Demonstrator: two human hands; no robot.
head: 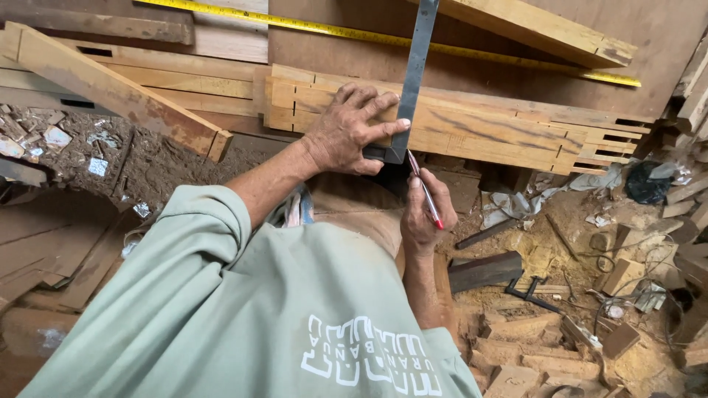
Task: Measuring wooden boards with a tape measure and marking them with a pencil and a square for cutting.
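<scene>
Pressing down with the left hand (346, 129), fingers spread flat across the stack of notched wooden pieces (457, 129) and the thumb bearing on the stock of a metal try square (408, 81), its long grey blade running up and away across the boards. Gripping a red pencil (425, 193) in the right hand (424, 210), fingers closed around it, tip pointing up toward the near edge of the wood just beside the square's blade. Hands sitting close together, not touching, left one above the right. Notched pieces lying side by side at mid-frame, on top of broader planks. Yellow tape measure (383, 35) stretching diagonally across the planks beyond. Offcuts (487, 269), sawdust and wood scraps (546, 354) littering the floor to the right, pale green shirt (221, 317) filling the foreground.
</scene>
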